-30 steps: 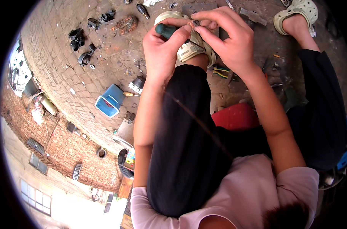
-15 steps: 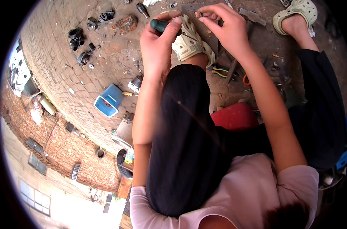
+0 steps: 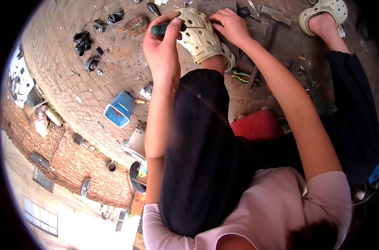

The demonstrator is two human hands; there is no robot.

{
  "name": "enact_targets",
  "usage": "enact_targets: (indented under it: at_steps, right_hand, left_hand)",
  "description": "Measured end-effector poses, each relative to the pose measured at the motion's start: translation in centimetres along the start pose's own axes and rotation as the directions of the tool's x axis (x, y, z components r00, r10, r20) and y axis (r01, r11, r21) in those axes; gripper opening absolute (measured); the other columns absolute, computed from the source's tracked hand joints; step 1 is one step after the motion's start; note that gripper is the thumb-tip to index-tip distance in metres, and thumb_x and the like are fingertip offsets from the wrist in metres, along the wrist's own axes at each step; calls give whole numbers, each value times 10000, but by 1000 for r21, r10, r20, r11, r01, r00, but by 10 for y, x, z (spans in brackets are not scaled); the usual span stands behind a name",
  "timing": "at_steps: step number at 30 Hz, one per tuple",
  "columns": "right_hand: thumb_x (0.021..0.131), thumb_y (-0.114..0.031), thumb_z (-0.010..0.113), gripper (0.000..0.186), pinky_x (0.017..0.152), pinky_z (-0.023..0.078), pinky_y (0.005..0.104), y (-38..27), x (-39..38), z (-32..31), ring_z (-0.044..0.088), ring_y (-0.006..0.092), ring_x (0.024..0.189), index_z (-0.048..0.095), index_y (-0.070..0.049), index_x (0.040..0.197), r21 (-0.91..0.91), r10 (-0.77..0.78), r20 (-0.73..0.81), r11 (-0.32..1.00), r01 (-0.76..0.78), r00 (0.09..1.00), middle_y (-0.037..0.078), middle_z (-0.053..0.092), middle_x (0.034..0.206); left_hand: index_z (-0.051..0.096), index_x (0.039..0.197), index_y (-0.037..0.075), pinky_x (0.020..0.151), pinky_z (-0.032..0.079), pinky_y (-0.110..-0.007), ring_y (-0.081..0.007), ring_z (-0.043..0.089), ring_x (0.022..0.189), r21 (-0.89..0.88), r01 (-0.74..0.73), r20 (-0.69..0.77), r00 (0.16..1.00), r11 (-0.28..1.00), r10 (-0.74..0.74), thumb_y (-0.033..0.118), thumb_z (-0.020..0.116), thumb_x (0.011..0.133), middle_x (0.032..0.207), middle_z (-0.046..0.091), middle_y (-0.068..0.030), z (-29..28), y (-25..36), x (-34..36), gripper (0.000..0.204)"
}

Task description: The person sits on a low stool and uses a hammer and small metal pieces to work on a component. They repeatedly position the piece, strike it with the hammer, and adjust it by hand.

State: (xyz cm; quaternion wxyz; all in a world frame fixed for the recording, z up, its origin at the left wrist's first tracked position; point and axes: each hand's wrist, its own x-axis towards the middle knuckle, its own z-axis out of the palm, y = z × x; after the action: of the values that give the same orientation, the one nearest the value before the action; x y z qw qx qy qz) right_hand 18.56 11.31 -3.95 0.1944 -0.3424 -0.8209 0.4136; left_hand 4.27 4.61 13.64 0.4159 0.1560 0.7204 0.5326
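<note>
My left hand (image 3: 161, 56) is closed around the dark green handle of a screwdriver (image 3: 159, 29). Its thin shaft points right, across the pale clog (image 3: 202, 46) on my left foot. On the far right side of that clog, my right hand (image 3: 232, 28) is low with its fingers bent inward. The fingertips are beside the shoe and partly hidden, so whatever they pinch does not show. Just beyond them lies a dark flat metal plate (image 3: 216, 6). A hammer (image 3: 276, 15) rests on the ground to the right of my right hand.
Yellow-and-green-handled pliers (image 3: 242, 76) lie behind the clog. A red seat (image 3: 257, 126) is between my legs. Black machine parts (image 3: 82, 43), a brick lump (image 3: 136, 26) and a blue bin (image 3: 119, 110) stand on the paving at left. My other clog (image 3: 323, 16) is at far right.
My right hand has come down beside the clog, and the small coppery piece it pinched is out of sight. My left hand has shifted slightly left and nearer with the screwdriver.
</note>
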Motion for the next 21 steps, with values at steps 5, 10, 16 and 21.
enact_targets:
  at_steps: [5, 10, 16, 21]
  right_hand:
    - [786, -81, 705, 214, 791, 509, 385, 2, 0, -1, 609, 300, 914, 675, -97, 997, 14, -13, -78, 1000, 14, 997, 85, 610, 965]
    - [780, -113, 698, 113, 811, 491, 396, -3, 9, -7, 586, 325, 953, 693, -91, 891, 135, 133, -54, 983, -124, 990, 110, 605, 929]
    - [776, -131, 704, 129, 805, 495, 397, 6, 9, -1, 593, 317, 950, 700, -94, 900, 88, 113, -81, 990, -106, 990, 107, 610, 937]
    - [775, -129, 703, 136, 808, 497, 396, 2, 10, -5, 594, 318, 957, 696, -89, 905, 105, 118, -73, 988, -110, 990, 110, 610, 946]
  left_hand:
    - [647, 1101, -8, 741, 460, -221, -96, 589, 843, 4, -23, 11, 1000, 1000, 23, 85, 662, 912, 955, 666, -51, 0, -6, 3, 211]
    - [663, 1067, -11, 707, 437, -210, -75, 550, 759, -16, -40, -25, 999, 999, 39, 101, 700, 882, 849, 652, -18, 3, -6, 4, 219]
    - [664, 1068, -9, 698, 439, -209, -77, 552, 754, 15, -49, 15, 999, 999, 49, 109, 700, 890, 862, 656, -23, 8, -10, 7, 217]
    - [649, 1094, -16, 749, 476, -230, -105, 601, 829, 115, -68, 71, 996, 991, 60, 86, 679, 910, 948, 684, -53, 11, -18, 10, 213]
